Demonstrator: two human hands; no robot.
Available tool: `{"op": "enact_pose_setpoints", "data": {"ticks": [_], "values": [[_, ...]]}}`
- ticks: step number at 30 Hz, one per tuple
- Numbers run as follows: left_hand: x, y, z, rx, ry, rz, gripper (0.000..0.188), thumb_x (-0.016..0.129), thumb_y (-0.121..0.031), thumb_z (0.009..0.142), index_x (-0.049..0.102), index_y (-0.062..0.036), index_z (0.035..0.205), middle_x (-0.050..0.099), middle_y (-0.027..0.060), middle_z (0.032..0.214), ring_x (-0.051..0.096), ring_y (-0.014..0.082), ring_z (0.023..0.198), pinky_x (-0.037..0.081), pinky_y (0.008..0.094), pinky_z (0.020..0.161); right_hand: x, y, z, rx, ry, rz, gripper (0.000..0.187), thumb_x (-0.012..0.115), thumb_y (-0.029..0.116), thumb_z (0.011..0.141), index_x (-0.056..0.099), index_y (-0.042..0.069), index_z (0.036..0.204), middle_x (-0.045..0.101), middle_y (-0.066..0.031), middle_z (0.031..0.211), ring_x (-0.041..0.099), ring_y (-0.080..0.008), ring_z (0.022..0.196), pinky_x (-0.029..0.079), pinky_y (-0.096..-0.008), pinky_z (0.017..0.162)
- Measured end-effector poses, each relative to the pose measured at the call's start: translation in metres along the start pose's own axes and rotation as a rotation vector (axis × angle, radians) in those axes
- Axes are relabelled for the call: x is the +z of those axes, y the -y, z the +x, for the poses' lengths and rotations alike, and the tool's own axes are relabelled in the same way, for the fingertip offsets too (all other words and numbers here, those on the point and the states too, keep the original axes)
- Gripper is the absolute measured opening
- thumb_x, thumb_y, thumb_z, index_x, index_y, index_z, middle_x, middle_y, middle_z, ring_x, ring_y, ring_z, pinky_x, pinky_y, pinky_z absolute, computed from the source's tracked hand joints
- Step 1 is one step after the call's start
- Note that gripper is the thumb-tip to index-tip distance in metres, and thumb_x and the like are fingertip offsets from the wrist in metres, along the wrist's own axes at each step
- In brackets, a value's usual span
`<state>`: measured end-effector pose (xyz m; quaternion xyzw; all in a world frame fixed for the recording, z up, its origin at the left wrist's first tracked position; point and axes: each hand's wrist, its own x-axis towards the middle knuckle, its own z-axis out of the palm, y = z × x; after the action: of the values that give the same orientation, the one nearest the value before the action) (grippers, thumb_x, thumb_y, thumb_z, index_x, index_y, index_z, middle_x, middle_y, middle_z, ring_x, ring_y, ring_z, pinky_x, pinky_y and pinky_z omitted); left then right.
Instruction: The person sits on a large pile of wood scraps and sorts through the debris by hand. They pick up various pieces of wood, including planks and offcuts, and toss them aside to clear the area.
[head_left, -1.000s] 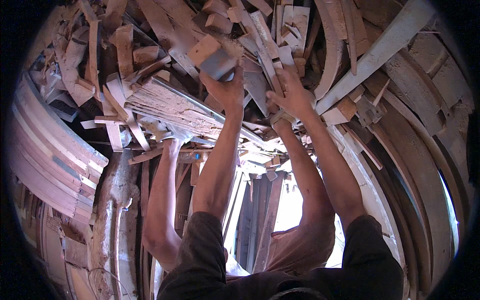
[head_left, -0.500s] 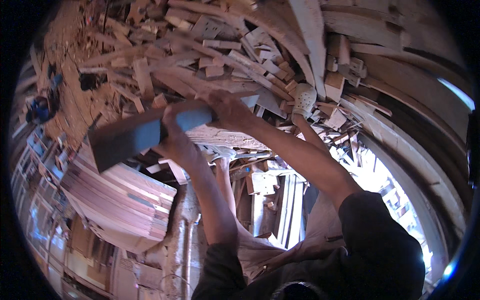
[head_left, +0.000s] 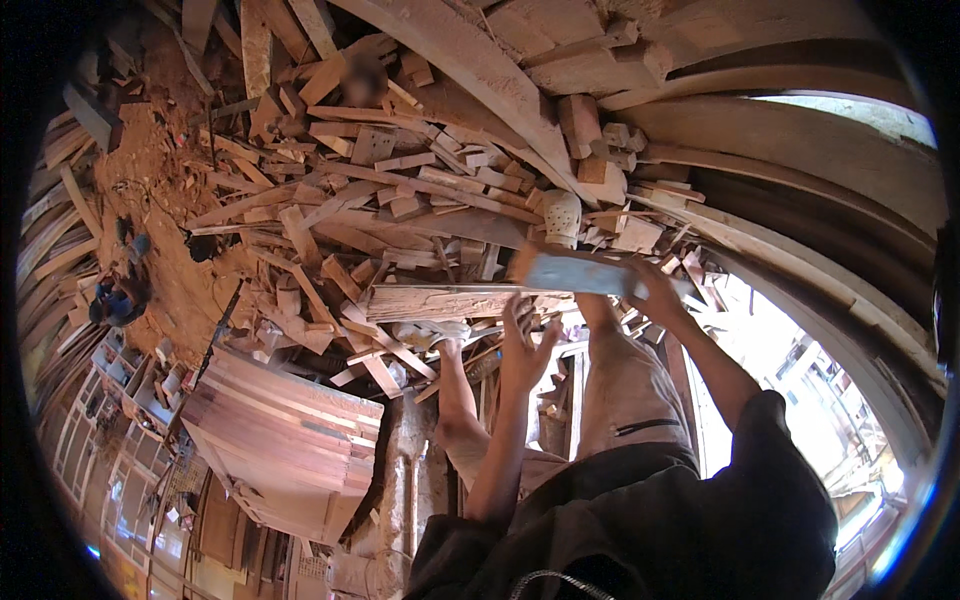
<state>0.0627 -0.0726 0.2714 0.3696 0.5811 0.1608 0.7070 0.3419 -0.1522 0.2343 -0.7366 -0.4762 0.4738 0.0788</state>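
My right hand (head_left: 655,290) grips the right end of a short wooden board (head_left: 585,273), whose broad side shines pale blue in the light. The board's left end is smeared by motion. Just below that end, my left hand (head_left: 527,340) is off the board, fingers spread and raised, nothing in them. Behind my left fingers lies a rough-edged plank (head_left: 450,303), stretching leftward across the scrap. My feet are in pale clogs; one clog (head_left: 562,215) shows beyond the board, on the wood offcuts.
A heap of wood offcuts (head_left: 400,180) spreads ahead. To the left stands a neat stack of boards (head_left: 290,430). Long curved-looking timbers (head_left: 790,190) line the right side. Far left, a person (head_left: 120,295) is low on the sawdust-covered ground (head_left: 160,200).
The board has moved to the right, in my right hand. My left hand has let go of it and come down, opening its fingers. The view has shifted as well.
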Motion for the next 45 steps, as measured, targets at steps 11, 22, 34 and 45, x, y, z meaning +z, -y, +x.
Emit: {"op": "enact_pose_setpoints", "data": {"ticks": [11,22,34,45], "values": [[-0.132,0.080,-0.123,-0.350,-0.375,0.385,0.038,0.059,-0.030,0.090,0.053,-0.0001,0.112,0.062,0.0136,0.100,0.061,0.0219,0.094,0.048,0.0324,0.079,-0.120,-0.238,-0.334,1.081,0.012,-0.740,0.088,0.071,0.027,0.073,0.023,-0.007,0.138,0.037,-0.0337,0.131,0.042,-0.0454,0.118,0.035,-0.0488,0.102],[0.001,0.048,-0.104,-0.410,-0.249,0.454,0.041,0.060,-0.030,0.088,0.051,0.0047,0.108,0.062,0.0215,0.099,0.061,0.0286,0.095,0.048,0.0377,0.078,-0.054,-0.054,0.060,0.110,-0.089,0.044,0.060,0.073,0.029,0.077,0.047,0.002,0.124,0.053,-0.0202,0.119,0.051,-0.0350,0.112,0.041,-0.0399,0.096],[0.177,0.052,0.364,-0.031,-0.193,0.478,0.083,0.056,-0.056,0.084,0.031,0.0042,0.135,0.042,0.0287,0.132,0.043,0.0395,0.123,0.037,0.0430,0.099,0.009,-0.152,0.282,0.486,-0.589,0.047,0.111,0.078,0.051,0.063,0.015,0.001,0.139,0.035,-0.0204,0.134,0.034,-0.0349,0.124,0.029,-0.0438,0.102],[0.203,0.118,0.403,-0.165,-0.383,-0.169,0.090,0.064,-0.056,0.079,0.027,0.0079,0.130,0.037,0.0278,0.133,0.041,0.0294,0.121,0.037,0.0346,0.095,-0.017,-0.139,0.269,0.293,-0.505,0.605,0.113,0.085,0.043,0.058,0.017,-0.007,0.134,0.041,-0.0242,0.127,0.045,-0.0321,0.115,0.036,-0.0403,0.098]]}}
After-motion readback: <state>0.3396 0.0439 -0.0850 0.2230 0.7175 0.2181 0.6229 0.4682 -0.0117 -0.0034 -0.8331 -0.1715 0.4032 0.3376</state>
